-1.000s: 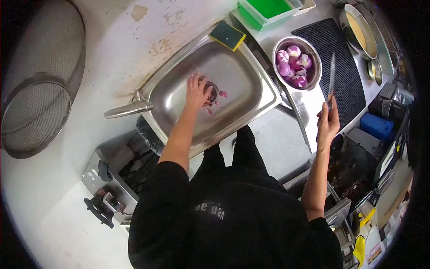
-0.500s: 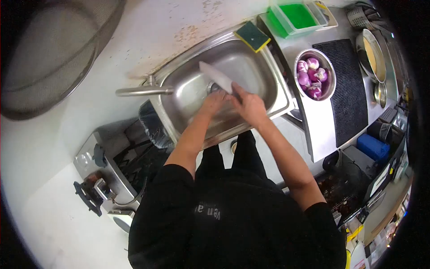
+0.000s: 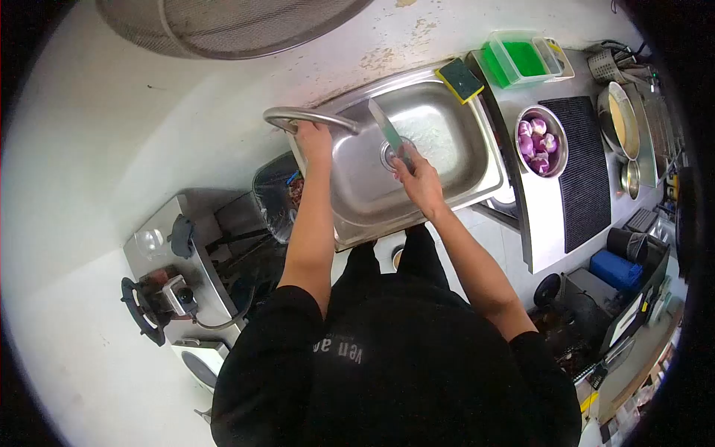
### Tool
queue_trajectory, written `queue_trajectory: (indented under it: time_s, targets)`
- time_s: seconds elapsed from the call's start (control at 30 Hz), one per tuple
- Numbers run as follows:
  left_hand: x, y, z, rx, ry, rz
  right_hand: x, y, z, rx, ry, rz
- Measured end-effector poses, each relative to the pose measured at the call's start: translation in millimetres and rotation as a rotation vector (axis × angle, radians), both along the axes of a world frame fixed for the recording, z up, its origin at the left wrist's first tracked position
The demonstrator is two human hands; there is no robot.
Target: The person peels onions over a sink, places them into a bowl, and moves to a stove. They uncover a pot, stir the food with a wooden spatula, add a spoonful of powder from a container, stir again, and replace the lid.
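Over the sink [image 3: 357,197], my right hand [image 3: 421,183] is closed round the handle of a kitchen knife [image 3: 384,124]. The blade points up and to the left, above the drain. At the sink's left rim, my left hand [image 3: 315,141] is closed at the base of the curved metal faucet [image 3: 313,114]. Its fingertips are partly hidden there. A green and yellow sponge [image 3: 459,80] rests on the sink's far right corner.
Right of the sink, a metal bowl of peeled purple onions [image 3: 538,141] stands beside a black ribbed mat [image 3: 585,179]. Behind them is a clear tub with green contents [image 3: 521,59]. A lined bin [image 3: 274,197] stands left of the sink, and a large mesh strainer [image 3: 246,26] hangs above.
My left hand has left the knife and moved left to the faucet. My right hand still holds the knife over the sink. The view has shifted, so the sink appears further right.
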State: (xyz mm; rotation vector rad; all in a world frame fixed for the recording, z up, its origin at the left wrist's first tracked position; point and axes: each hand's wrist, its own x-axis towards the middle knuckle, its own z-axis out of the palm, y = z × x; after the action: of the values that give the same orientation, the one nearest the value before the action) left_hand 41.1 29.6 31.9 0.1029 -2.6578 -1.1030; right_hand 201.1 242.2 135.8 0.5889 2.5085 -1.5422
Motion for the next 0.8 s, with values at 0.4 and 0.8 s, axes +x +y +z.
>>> queue_trajectory:
  time_s: [0.4,0.8]
  targets:
    - [136,-63,56,0.124,-0.093,-0.161,-21,-46,8,0.09,0.196,-0.014]
    - [126,-189,-53,-0.402,-0.805,-0.215,-16,-80,8,0.153,0.008,0.008]
